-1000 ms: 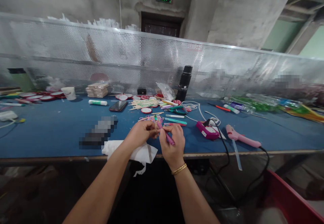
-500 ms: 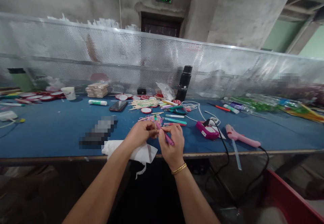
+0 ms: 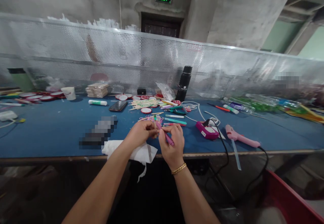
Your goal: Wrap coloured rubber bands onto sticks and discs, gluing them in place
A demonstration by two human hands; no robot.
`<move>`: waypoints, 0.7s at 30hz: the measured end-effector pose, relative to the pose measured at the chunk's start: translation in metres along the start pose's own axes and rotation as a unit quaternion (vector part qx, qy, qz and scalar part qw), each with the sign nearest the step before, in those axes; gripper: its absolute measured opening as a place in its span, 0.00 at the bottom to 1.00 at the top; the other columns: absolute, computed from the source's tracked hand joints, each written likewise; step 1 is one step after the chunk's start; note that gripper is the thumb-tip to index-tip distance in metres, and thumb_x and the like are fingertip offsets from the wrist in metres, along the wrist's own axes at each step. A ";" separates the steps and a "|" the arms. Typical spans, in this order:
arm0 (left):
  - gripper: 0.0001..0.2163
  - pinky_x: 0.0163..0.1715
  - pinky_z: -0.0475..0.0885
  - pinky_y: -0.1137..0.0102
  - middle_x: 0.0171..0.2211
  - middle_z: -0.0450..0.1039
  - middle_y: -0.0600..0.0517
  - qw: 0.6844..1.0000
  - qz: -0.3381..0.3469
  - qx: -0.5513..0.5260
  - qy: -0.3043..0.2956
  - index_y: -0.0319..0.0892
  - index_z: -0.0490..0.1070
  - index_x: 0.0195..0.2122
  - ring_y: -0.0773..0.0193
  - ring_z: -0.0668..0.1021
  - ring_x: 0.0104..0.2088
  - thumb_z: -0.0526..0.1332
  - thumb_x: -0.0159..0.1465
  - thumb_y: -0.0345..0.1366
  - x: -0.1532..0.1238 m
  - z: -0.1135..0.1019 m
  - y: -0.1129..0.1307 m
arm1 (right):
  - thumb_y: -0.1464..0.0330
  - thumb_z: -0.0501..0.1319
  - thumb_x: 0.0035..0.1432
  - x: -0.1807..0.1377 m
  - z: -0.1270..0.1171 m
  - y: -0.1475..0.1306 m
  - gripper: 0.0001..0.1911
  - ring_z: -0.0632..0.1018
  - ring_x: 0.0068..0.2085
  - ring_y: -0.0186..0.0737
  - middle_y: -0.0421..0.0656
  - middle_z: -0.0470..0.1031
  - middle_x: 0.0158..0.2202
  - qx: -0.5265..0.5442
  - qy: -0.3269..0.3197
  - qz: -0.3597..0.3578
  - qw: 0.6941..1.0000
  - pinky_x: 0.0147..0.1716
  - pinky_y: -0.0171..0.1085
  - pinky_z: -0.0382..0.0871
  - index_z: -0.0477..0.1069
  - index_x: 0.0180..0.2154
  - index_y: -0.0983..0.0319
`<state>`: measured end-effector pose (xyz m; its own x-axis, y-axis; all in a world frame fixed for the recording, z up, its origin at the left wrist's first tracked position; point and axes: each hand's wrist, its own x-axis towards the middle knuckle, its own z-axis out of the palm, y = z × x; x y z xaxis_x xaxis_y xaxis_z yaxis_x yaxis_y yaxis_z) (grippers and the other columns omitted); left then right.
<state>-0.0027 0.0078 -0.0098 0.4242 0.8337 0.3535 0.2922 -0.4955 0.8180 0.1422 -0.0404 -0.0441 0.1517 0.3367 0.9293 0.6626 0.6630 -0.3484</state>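
Near the table's front edge, my right hand [image 3: 172,140] is wrapped round a purple marker [image 3: 168,139], which slants up toward the left. My left hand [image 3: 142,133] is closed in a pinch close to the marker's upper end. What its fingertips hold is too small and hidden to name. Just beyond my fingers lies a pile of small multicoloured bands [image 3: 159,118]. A white pen [image 3: 174,116], a teal marker [image 3: 175,120] and a pinkish-red marker [image 3: 180,124] rest to the right of the pile. Under my left wrist is a crumpled white cloth or tissue [image 3: 148,152].
Wooden sticks [image 3: 144,103], round red-and-white pieces [image 3: 146,110] and a black bottle [image 3: 184,84] stand or lie farther back. At right are a magenta power box [image 3: 207,130] and a pink glue gun [image 3: 240,138] with cords. A phone [image 3: 118,105] lies left of the sticks.
Both hands and the purple marker keep nearly the same position. The loose strip hanging from the white cloth or tissue has swung slightly.
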 end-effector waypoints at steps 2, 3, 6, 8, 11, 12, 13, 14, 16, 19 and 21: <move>0.17 0.27 0.67 0.72 0.22 0.72 0.54 1.000 -0.003 -0.001 0.004 0.40 0.69 0.21 0.67 0.72 0.25 0.66 0.56 0.47 0.000 0.000 0.000 | 0.70 0.59 0.62 0.000 0.000 0.000 0.04 0.74 0.34 0.38 0.39 0.74 0.30 -0.002 -0.005 0.002 1.000 0.45 0.45 0.65 0.67 0.32 0.59; 0.16 0.27 0.67 0.72 0.22 0.72 0.54 1.000 -0.003 -0.001 0.004 0.40 0.69 0.21 0.67 0.72 0.25 0.66 0.56 0.47 0.000 0.000 -0.001 | 0.69 0.59 0.62 0.000 0.000 0.000 0.04 0.74 0.34 0.38 0.39 0.74 0.30 -0.003 -0.007 0.003 1.000 0.45 0.45 0.65 0.67 0.32 0.59; 0.16 0.27 0.67 0.72 0.22 0.72 0.54 1.000 0.000 -0.001 0.000 0.40 0.68 0.21 0.67 0.72 0.25 0.66 0.57 0.46 0.000 0.000 -0.002 | 0.69 0.59 0.62 0.000 0.000 0.000 0.04 0.74 0.34 0.39 0.39 0.74 0.29 -0.009 -0.004 0.012 1.000 0.45 0.45 0.65 0.67 0.32 0.59; 0.15 0.27 0.66 0.72 0.22 0.72 0.54 1.000 0.003 0.002 -0.002 0.40 0.68 0.20 0.67 0.72 0.25 0.66 0.57 0.44 0.001 0.000 -0.002 | 0.70 0.59 0.62 0.000 0.000 0.001 0.04 0.74 0.34 0.39 0.40 0.73 0.29 -0.012 0.007 0.016 1.000 0.44 0.44 0.66 0.67 0.33 0.59; 0.14 0.27 0.66 0.72 0.22 0.71 0.54 1.000 0.002 0.004 0.000 0.40 0.68 0.20 0.68 0.72 0.25 0.65 0.57 0.43 0.000 0.000 0.000 | 0.70 0.59 0.61 0.001 0.000 0.001 0.04 0.74 0.34 0.38 0.39 0.73 0.29 -0.005 0.019 0.012 1.000 0.43 0.44 0.66 0.67 0.33 0.59; 0.14 0.27 0.66 0.72 0.22 0.71 0.54 1.000 0.000 0.003 0.001 0.40 0.68 0.20 0.68 0.72 0.25 0.66 0.57 0.43 0.000 0.000 0.001 | 0.70 0.59 0.61 0.001 0.000 0.000 0.04 0.74 0.34 0.38 0.39 0.73 0.29 -0.002 0.017 0.008 1.000 0.44 0.44 0.66 0.67 0.32 0.59; 0.15 0.27 0.66 0.73 0.22 0.71 0.54 1.000 -0.002 0.000 0.004 0.40 0.68 0.20 0.68 0.72 0.24 0.66 0.57 0.44 0.000 0.000 0.002 | 0.70 0.59 0.61 0.001 0.000 0.000 0.04 0.74 0.34 0.38 0.39 0.73 0.29 0.000 0.013 0.005 1.000 0.44 0.44 0.66 0.67 0.32 0.59; 0.15 0.27 0.66 0.73 0.22 0.71 0.55 1.000 -0.005 -0.002 0.006 0.40 0.68 0.20 0.68 0.72 0.24 0.66 0.56 0.44 0.000 0.001 0.002 | 0.70 0.59 0.61 0.000 0.000 0.000 0.04 0.74 0.34 0.38 0.39 0.73 0.29 0.001 0.006 0.002 1.000 0.44 0.44 0.66 0.67 0.32 0.59; 0.15 0.27 0.65 0.73 0.22 0.71 0.55 1.000 -0.008 -0.004 0.007 0.40 0.68 0.21 0.68 0.71 0.24 0.66 0.56 0.44 -0.001 0.001 0.003 | 0.70 0.59 0.61 0.000 0.000 0.000 0.04 0.74 0.34 0.38 0.39 0.74 0.29 0.000 -0.006 0.000 1.000 0.45 0.44 0.65 0.67 0.32 0.59; 0.14 0.27 0.65 0.73 0.22 0.71 0.54 1.000 0.000 0.000 0.003 0.40 0.68 0.21 0.68 0.72 0.25 0.65 0.57 0.42 -0.001 0.000 0.002 | 0.70 0.59 0.61 0.000 0.001 0.001 0.04 0.74 0.34 0.38 0.39 0.74 0.29 -0.007 -0.006 0.005 1.000 0.45 0.45 0.65 0.67 0.32 0.59; 0.14 0.27 0.65 0.72 0.22 0.71 0.54 1.000 0.005 0.000 0.002 0.40 0.68 0.20 0.68 0.71 0.25 0.65 0.58 0.41 -0.001 0.000 0.002 | 0.70 0.59 0.61 0.000 0.000 0.002 0.04 0.74 0.33 0.38 0.39 0.73 0.29 -0.011 0.007 0.008 1.000 0.45 0.44 0.65 0.67 0.32 0.59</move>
<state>-0.0026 0.0061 -0.0082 0.4229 0.8300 0.3637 0.2882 -0.5037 0.8144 0.1429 -0.0392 -0.0449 0.1724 0.3383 0.9251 0.6753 0.6431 -0.3610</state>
